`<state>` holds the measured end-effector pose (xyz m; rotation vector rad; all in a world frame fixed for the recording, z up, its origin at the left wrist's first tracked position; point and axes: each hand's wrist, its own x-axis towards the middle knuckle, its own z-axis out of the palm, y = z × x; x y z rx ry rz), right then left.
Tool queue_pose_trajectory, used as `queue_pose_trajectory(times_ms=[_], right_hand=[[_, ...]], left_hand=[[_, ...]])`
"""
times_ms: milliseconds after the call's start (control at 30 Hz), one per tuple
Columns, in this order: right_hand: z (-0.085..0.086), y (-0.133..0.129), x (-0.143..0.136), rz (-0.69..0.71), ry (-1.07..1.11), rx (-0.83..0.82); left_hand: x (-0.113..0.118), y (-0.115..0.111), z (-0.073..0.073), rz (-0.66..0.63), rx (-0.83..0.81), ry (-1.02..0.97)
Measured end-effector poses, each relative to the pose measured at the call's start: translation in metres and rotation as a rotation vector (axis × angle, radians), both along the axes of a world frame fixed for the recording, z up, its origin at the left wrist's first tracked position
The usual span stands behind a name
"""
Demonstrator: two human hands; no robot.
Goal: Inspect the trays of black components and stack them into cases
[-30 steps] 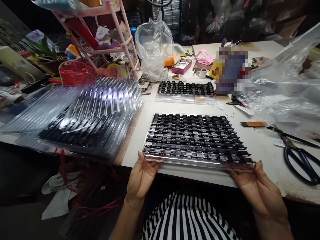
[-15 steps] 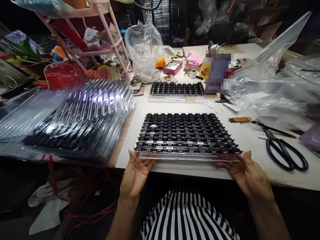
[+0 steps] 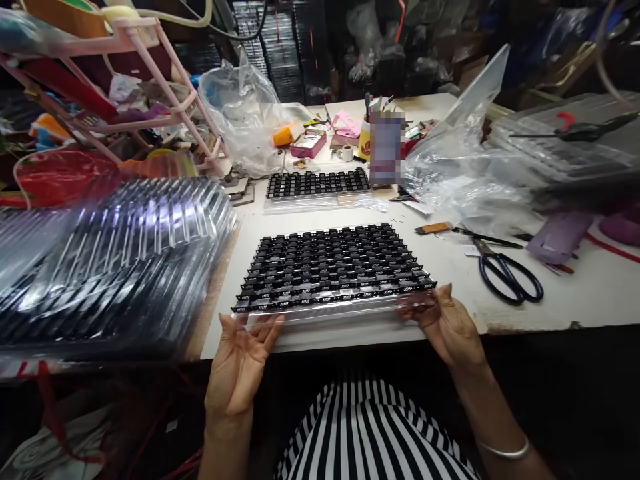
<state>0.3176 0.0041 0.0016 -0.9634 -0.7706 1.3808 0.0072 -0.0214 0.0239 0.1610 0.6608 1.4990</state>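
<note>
Your grip is two-handed and closed on the clear tray (image 3: 330, 310): your left hand (image 3: 237, 363) has its near-left corner and your right hand (image 3: 453, 327) its near-right corner, fingers reaching under the front lip and thumbs up at the corners. Rows of black parts (image 3: 325, 263) fill the tray, which lies straight ahead of you over the near part of the white bench (image 3: 455, 267); you cannot tell whether its underside touches the bench. A silver bangle (image 3: 505, 455) circles your right wrist.

Taking that tray as the clock's centre, a second tray (image 3: 317, 183) of similar black parts rests at 12 o'clock, just beyond it. At 2 o'clock an orange-and-black cutter (image 3: 434, 228) lies flat, and at 3 o'clock the dark-handled scissors (image 3: 510, 277) lie with a purple bundle (image 3: 559, 237) past them. Crumpled clear plastic (image 3: 465, 177) spreads between 1 and 2 o'clock.

At 9 o'clock sits a broad pile of ridged clear plastic (image 3: 185, 207), partly blurred. Farther out, a pink rack (image 3: 187, 107) stands at 10 o'clock and a clear bag (image 3: 245, 123) at 11. Beyond the second tray, near 12 o'clock, are a pink box (image 3: 308, 144) and a tape roll (image 3: 345, 153).
</note>
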Motion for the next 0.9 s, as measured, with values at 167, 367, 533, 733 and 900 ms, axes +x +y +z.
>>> queue_pose_trajectory(times_ms=[167,367,533,733,900], right_hand=[[0.001,0.0,-0.001,0.008,-0.004,-0.007],[0.002,0.001,-0.001,0.011,0.024,-0.003],[0.001,0.001,0.0,0.024,0.032,0.021],[0.005,0.001,0.0,0.038,0.016,0.03],[0.008,0.001,0.0,0.02,-0.038,-0.007]], left_hand=[[0.002,0.001,0.005,0.052,-0.049,0.005],[0.008,0.01,0.023,0.168,-0.347,0.057],[0.01,0.013,0.027,0.209,-0.423,0.106],[0.012,0.015,0.029,0.239,-0.459,0.214],[0.012,0.017,0.028,0.216,-0.472,0.257]])
